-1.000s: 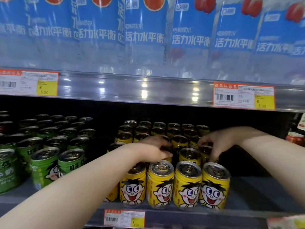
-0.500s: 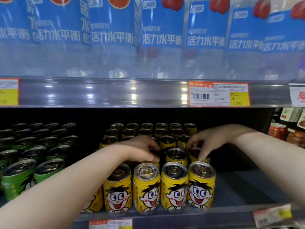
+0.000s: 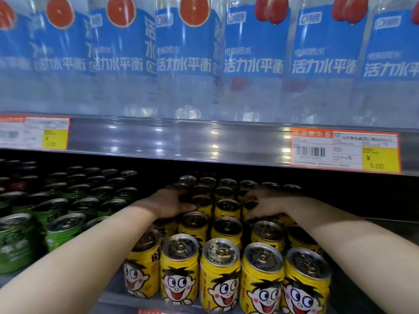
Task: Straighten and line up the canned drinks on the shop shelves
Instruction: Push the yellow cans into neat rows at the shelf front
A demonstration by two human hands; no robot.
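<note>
Several yellow cans (image 3: 220,275) with a cartoon face stand in rows on the lower shelf, reaching back into the dark. My left hand (image 3: 169,203) reaches over the left side of the block, its fingers curled round a yellow can in a middle row. On the right side my right hand (image 3: 264,206) has its fingers curled over the tops of yellow cans in the middle rows. Which can each finger touches is hidden in shadow.
Green cans (image 3: 63,227) fill the shelf to the left of the yellow ones. Above, an upper shelf rail (image 3: 181,141) carries price tags (image 3: 344,151), with blue-labelled bottles (image 3: 186,60) on it. Bare shelf floor (image 3: 371,234) lies right of the yellow cans.
Both hands have reached deeper into the shelf, from the second row to rows further back. The camera has come closer to the cans.
</note>
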